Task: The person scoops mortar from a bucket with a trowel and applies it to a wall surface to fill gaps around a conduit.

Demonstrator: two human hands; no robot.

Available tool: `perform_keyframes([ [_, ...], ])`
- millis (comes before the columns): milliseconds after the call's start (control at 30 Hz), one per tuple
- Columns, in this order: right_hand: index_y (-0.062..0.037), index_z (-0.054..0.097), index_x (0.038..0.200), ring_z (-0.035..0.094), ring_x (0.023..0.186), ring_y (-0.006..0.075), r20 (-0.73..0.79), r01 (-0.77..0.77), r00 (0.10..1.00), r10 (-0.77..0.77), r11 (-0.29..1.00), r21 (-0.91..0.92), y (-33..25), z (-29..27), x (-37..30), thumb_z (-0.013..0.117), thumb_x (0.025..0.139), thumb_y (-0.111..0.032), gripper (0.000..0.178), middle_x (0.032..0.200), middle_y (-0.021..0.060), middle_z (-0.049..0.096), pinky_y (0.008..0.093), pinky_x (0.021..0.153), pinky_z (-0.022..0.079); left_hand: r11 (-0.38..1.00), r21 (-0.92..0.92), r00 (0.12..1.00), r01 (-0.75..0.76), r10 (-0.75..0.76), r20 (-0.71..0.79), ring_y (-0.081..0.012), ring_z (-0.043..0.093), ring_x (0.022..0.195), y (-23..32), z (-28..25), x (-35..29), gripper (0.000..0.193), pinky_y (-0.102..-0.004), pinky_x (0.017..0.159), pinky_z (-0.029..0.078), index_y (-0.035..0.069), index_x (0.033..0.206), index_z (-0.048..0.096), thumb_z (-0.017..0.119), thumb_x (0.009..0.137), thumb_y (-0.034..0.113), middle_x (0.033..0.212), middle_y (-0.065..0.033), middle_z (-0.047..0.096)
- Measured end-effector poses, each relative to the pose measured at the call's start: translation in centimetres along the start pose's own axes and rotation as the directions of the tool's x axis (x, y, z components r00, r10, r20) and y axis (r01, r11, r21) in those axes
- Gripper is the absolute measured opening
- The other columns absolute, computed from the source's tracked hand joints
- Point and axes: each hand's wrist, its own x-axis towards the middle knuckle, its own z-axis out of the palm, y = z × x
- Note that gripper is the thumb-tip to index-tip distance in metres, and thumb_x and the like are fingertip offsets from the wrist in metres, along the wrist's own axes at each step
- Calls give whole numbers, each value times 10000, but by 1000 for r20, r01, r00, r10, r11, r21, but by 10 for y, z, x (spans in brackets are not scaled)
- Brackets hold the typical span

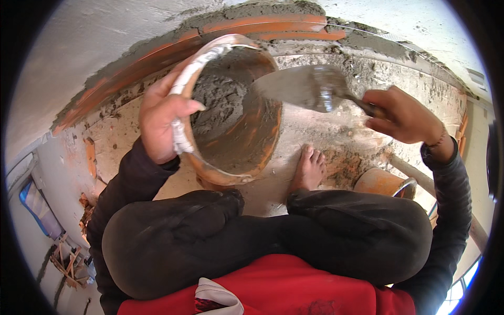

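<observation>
My left hand (164, 113) grips the rim of a round mortar bucket (262, 139), the thumb over the edge where white wrapping covers it. The bucket is tilted, its mouth toward me and to the right. Wet grey mortar (218, 105) clings inside, mostly at the left. My right hand (401, 114) is wrapped round the handle of a pointing trowel (310, 89). The trowel's blade is smeared grey, and its tip reaches the bucket's right rim. Whether the tip touches the bucket I cannot tell.
Along the wall ahead runs a course of orange tiles (268, 26) bedded in mortar. Near my bare foot (308, 170) lie crumbs of rubble (341, 167) and a second orange bucket (380, 182). A pole (412, 170) lies at the right; broken wood (68, 262) is at lower left.
</observation>
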Motion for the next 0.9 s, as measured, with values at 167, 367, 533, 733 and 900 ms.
perform_keyframes([
  [167, -32, 650, 836, 670, 695, 303, -320, -71, 942, -101, 872, -484, -48, 40, 71, 605, 836, -144, 121, 697, 143, 649, 414, 602, 536, 999, -38, 999, 27, -26, 23, -157, 541, 1098, 1, 7, -1, 614, -252, 955, 391, -114, 1294, 492, 514, 706, 60, 1217, -132, 589],
  [367, -12, 678, 833, 675, 711, 326, -108, 110, 978, -176, 888, -447, -71, 60, 94, 546, 825, -93, 155, 704, 161, 646, 430, 590, 546, 998, -60, 999, 5, -2, 44, -188, 539, 1147, -2, 8, -4, 656, -265, 981, 395, -124, 1310, 473, 498, 676, 40, 1249, -150, 581],
  [533, 35, 644, 831, 645, 689, 354, 73, 373, 925, -372, 928, 6, -70, 91, 119, 569, 789, -122, 179, 728, 211, 627, 466, 616, 510, 992, 67, 993, -111, 113, -24, -270, 540, 1190, 0, -6, -18, 590, -340, 1030, 403, -141, 1241, 517, 496, 692, 75, 1308, -235, 527],
  [733, -60, 651, 999, 636, 715, 354, -297, 326, 892, -341, 940, -99, -52, 98, 89, 606, 802, -179, 235, 784, 140, 645, 456, 649, 513, 990, 33, 990, -138, 139, -29, -273, 533, 1208, -1, -17, -25, 580, -331, 1041, 387, -141, 1208, 523, 494, 678, 96, 1312, -232, 530],
  [900, -81, 639, 1061, 618, 692, 324, -354, 244, 855, -380, 895, -372, -42, 109, 91, 638, 850, -206, 246, 779, 87, 632, 427, 632, 506, 976, 139, 985, -170, 172, -5, -234, 517, 1220, -1, -17, -21, 696, -290, 1035, 376, -147, 1294, 477, 483, 642, 95, 1302, -198, 549],
])
